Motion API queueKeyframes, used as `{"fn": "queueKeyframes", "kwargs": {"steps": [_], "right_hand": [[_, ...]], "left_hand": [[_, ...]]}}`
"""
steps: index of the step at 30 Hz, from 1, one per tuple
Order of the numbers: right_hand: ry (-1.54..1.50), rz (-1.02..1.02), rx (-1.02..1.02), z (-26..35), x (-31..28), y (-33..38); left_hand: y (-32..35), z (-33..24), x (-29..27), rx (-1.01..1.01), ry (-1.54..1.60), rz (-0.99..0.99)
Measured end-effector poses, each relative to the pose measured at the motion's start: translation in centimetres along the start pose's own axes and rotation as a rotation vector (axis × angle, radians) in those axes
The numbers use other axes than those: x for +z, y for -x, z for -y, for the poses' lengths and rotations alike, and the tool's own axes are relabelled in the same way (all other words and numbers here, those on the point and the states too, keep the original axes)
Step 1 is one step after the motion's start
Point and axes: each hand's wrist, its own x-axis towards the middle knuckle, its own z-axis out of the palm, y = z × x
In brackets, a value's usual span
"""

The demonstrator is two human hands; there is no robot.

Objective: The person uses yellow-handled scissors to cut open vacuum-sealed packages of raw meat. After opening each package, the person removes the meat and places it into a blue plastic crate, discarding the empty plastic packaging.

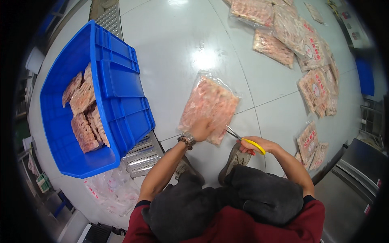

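A flat clear plastic bag of frozen pinkish meat [214, 99] lies on the floor in front of my shoes. My left hand [201, 129], with bracelets at its wrist, is on the near part of this bag, its fingers bent against the plastic. Closed round the handles of a pair of scissors [254, 146], yellow and red, is my right hand [265, 144]. The scissors' metal blades are parted and point at the bag's near right edge. Whether they touch the plastic is hard to make out.
To the left a large blue crate [123, 89] is tipped toward the left, with several unwrapped frozen slabs [83, 95] inside. Crumpled plastic bags [113, 194] lie below it beside a perforated metal drain cover [144, 156]. Bagged slabs [287, 28] are heaped along the right; a steel cabinet [344, 198] stands nearer.
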Motion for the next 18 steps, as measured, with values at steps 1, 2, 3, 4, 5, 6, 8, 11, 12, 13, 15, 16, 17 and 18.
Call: {"fn": "queueKeyframes", "kwargs": {"steps": [1, 2, 3, 4, 5, 6, 8, 11, 12, 13, 15, 16, 17, 18], "right_hand": [[-0.030, -0.022, -0.027, -0.3, 0.2, -0.2], [-0.065, -0.049, -0.052, -0.8, 0.5, -0.5], [-0.100, -0.076, -0.076, -1.2, 0.6, -0.6], [-0.113, -0.101, -0.081, -1.6, 0.6, -0.7], [-0.123, -0.118, -0.089, -1.2, 0.8, -0.9], [-0.133, -0.135, -0.098, -0.9, 0.9, -1.2], [-0.067, -0.156, -0.140, -0.4, 0.9, -1.4], [0.111, -0.233, -0.324, 0.2, 0.6, -2.9], [0.186, -0.261, -0.407, 1.1, 0.5, -3.6], [0.248, -0.283, -0.430, 2.0, 0.4, -4.3], [0.368, -0.331, -0.474, 4.7, 0.5, -5.3], [0.406, -0.399, -0.556, 5.5, 0.6, -5.7], [0.445, -0.465, -0.635, 6.2, 0.6, -6.0], [0.484, -0.531, -0.716, 6.9, 0.8, -6.1]], "left_hand": [[0.3, 0.4, 0.3, 0.015, 0.098, -0.046], [0.4, 0.1, 0.4, 0.033, 0.199, -0.085], [0.4, -0.2, 0.1, 0.004, 0.205, -0.040], [0.3, -0.3, -0.2, -0.025, 0.211, 0.004], [0.5, -0.5, -0.7, -0.060, 0.213, 0.043], [0.6, 0.2, -0.7, -0.070, 0.225, 0.050], [0.5, 0.9, -0.9, -0.085, 0.250, 0.068], [0.5, -0.1, -1.7, -0.082, 0.335, 0.103], [0.4, -0.2, -2.0, -0.097, 0.298, 0.140], [0.3, -0.3, -2.3, -0.111, 0.262, 0.178], [0.2, -0.5, -2.6, -0.119, 0.186, 0.209], [0.5, -0.8, -2.4, -0.113, 0.148, 0.202], [0.8, -0.9, -2.2, -0.109, 0.112, 0.194], [1.1, -0.9, -1.9, -0.105, 0.062, 0.169]]}}
